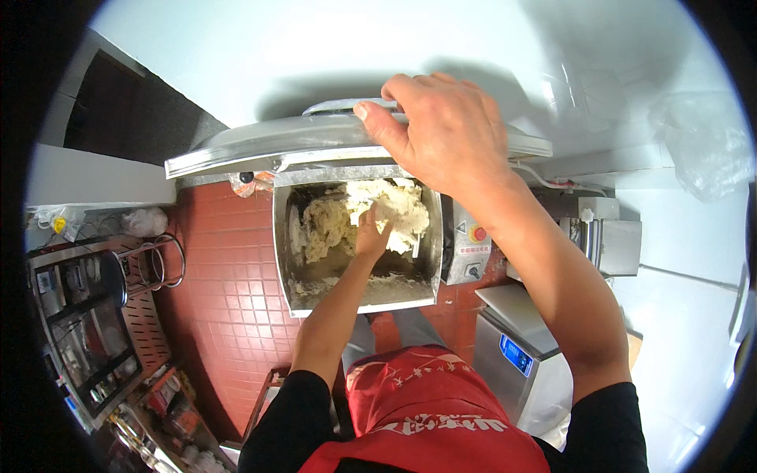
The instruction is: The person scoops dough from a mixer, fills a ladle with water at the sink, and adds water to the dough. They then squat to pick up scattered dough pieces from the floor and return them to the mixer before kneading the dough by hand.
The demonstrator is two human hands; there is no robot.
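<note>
Pale, lumpy dough lies in the steel tub of a dough mixer in front of me. My left hand reaches down into this tub and touches the dough, its visible fingers apart. Some of its fingertips are hard to make out against the dough. Above the tub's far side stands the raised steel lid. My right hand is on the lid, fingers curled over its top edge and thumb on the near side. It hides part of the lid.
Right of the tub is a control panel with a red stop button. A steel appliance with a blue label stands near my right side. At left, a round-topped stool and a shelf unit stand on the red tile floor.
</note>
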